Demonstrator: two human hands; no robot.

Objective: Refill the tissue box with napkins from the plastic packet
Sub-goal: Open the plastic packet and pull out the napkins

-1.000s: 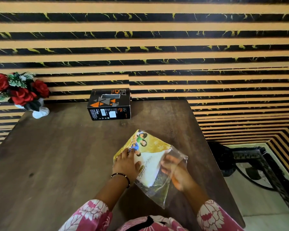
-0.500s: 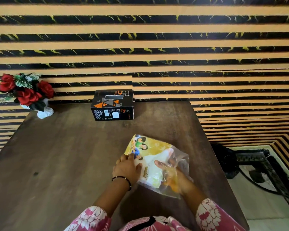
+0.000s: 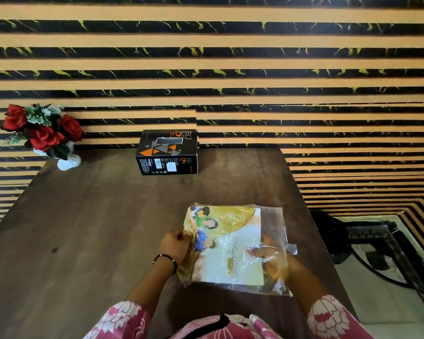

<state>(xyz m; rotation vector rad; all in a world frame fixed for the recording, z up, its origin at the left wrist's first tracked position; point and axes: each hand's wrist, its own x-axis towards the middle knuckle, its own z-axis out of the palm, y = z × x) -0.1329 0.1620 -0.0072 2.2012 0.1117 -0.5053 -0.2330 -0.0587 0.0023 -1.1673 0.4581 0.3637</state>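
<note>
Packet [image 3: 227, 245] now flatter, squared on counter [image 3: 88, 228] versus half-second ago. Left hand [image 3: 175, 245] pinches packet edge; right hand [image 3: 267, 259] inside, grip cannot tell. Box [image 3: 167, 151] untouched; napkins not yet out.

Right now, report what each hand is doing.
Left hand: shut, pinching the left edge of the plastic packet.
Right hand: inside the packet's open right end; grip cannot be told through the film.
</note>
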